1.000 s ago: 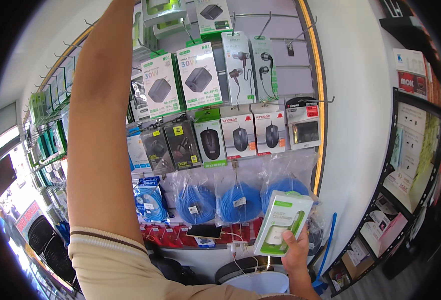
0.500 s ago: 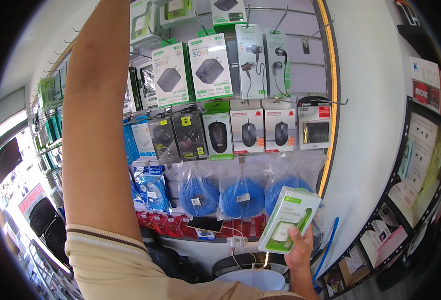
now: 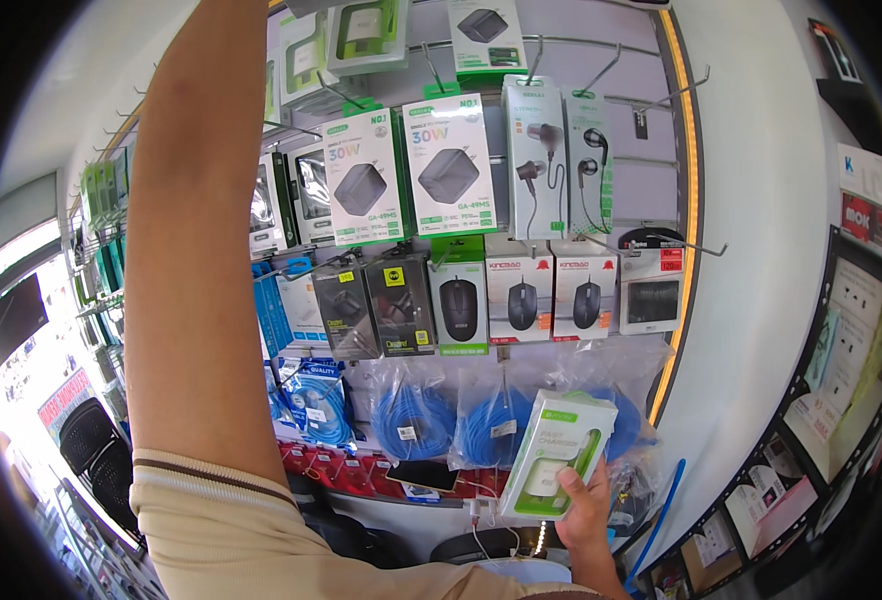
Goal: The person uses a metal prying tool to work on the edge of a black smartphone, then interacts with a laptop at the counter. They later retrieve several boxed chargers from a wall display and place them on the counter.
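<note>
My right hand (image 3: 588, 513) grips a white and green charger box (image 3: 549, 440) at the lower right, thumb across its front. A clear window in the box shows a white charger plug and a green strip. Behind the box hang coils of blue cable (image 3: 413, 418) in clear bags. My left arm (image 3: 196, 250) stretches up past the top edge, so its hand is out of sight. Close to the upper part of that arm, more green and white charger boxes (image 3: 366, 30) hang on the wall.
Metal hooks (image 3: 696, 95) stick out from the slatted wall. Boxed power adapters (image 3: 361, 185), earphone packs (image 3: 534, 165) and mouse boxes (image 3: 521, 295) hang in rows. Lower down are a phone (image 3: 421, 475) and red packs (image 3: 356, 472). A dark-framed display (image 3: 806, 420) stands at the right.
The view has tilted up slightly, so the wall goods sit lower and further right. The charger box, still in my right hand, has shifted a little left and down in the picture.
</note>
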